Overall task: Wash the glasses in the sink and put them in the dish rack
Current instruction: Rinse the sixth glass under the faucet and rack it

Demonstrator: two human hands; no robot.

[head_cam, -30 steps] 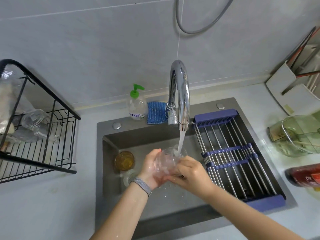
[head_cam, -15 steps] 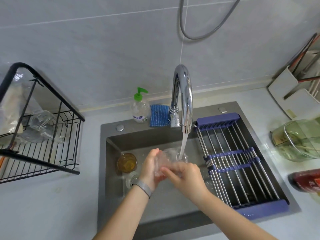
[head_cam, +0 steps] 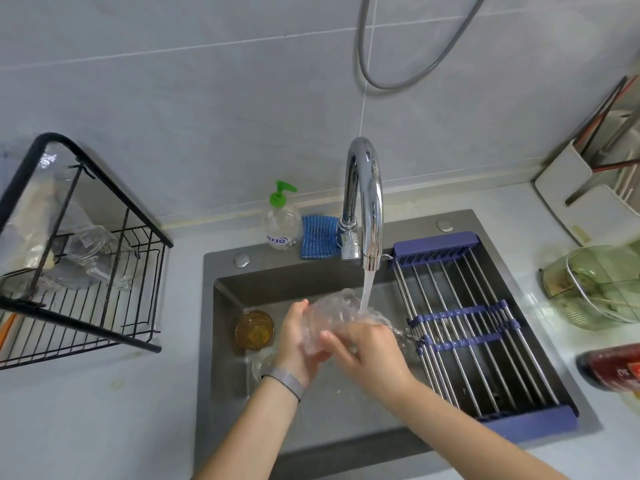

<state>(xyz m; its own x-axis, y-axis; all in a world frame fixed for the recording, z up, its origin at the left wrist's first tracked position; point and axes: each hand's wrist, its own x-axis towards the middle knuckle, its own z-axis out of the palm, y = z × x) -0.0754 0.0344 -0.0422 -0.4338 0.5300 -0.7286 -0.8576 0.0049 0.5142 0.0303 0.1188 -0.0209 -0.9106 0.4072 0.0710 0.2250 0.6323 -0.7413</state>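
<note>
Both hands grip one clear glass (head_cam: 329, 315) over the sink (head_cam: 228, 341): the left hand (head_cam: 298, 344) wraps its side, the right hand (head_cam: 367, 351) curls round its lower end. Since a moment ago the glass has tipped further onto its side, so the tap (head_cam: 367, 206) stream now strikes its wall and splashes right. Rinsing looks underway. An amber glass (head_cam: 254, 329) waits in the sink; the dish rack (head_cam: 79, 306) stands left on the worktop (head_cam: 86, 410).

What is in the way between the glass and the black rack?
Nothing visible. Both hands, left and right, hold the glass above the sink; only bare counter lies toward the rack, whose top is open.
</note>
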